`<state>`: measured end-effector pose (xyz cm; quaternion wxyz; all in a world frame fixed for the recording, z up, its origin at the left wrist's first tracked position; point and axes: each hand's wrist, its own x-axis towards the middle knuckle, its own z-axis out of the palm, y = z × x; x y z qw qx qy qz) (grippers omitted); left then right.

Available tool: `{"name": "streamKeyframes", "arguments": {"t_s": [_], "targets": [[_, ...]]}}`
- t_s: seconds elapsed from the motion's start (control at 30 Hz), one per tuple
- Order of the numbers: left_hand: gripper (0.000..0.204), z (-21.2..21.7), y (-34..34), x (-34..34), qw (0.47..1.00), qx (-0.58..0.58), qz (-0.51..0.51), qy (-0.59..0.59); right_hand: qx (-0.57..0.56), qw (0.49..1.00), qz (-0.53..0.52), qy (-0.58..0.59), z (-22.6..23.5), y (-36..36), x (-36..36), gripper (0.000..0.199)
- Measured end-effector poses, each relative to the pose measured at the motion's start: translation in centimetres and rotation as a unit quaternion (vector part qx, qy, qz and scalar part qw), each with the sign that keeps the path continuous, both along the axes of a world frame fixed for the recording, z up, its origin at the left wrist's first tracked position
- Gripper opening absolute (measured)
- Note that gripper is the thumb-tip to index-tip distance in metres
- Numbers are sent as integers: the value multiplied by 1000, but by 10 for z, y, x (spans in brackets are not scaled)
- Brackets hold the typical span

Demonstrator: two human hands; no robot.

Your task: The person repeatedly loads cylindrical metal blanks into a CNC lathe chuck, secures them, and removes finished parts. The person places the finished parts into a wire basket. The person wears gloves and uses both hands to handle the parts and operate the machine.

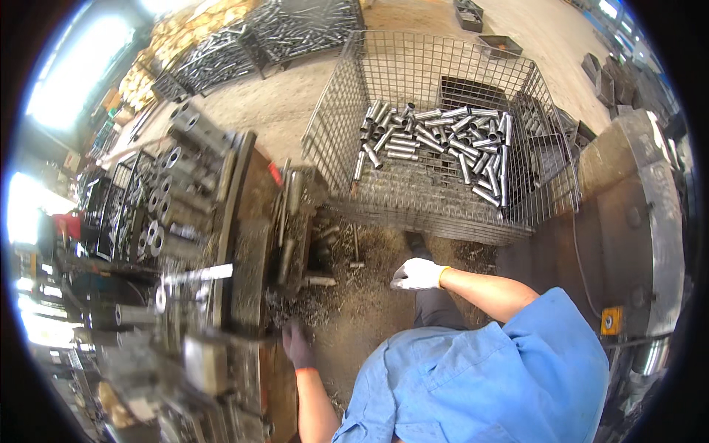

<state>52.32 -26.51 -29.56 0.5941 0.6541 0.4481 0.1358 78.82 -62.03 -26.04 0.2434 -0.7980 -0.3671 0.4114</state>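
My left hand (pixel 297 347), in a dark grey glove with an orange cuff, hangs beside the edge of the metal workbench at the left. Its fingers are stretched out and I see nothing in them. Above my dark trouser leg is my right hand (pixel 419 275), in a white glove with a yellow cuff. Its fingers are loosely bent, somewhat apart, with nothing visible in them. Beyond it stands a wire mesh basket (pixel 436 221) with many shiny metal tubes (pixel 461 144) piled inside. Thicker metal tubes (pixel 177 214) lie in rows on the left bench.
A hammer-like tool (pixel 356 251) is on the floor, which is strewn with metal chips. To the right stands a large metal housing (pixel 620 214) with a yellow switch box (pixel 611 321). Bins of metal parts (pixel 295 33) line the back. A long pale strip (pixel 198 274) lies across the bench.
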Motion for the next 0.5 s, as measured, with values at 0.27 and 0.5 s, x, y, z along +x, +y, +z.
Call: {"name": "streamKeyframes", "arguments": {"t_s": [0.27, 0.5], "targets": [[95, 95, -18, 600, 725, 611, -290, 129, 159, 787, -451, 390, -163, -84, 293, 55], [40, 51, -8, 768, 830, 398, -314, 235, 95, 660, -612, 425, -405, -113, 512, 49]]}}
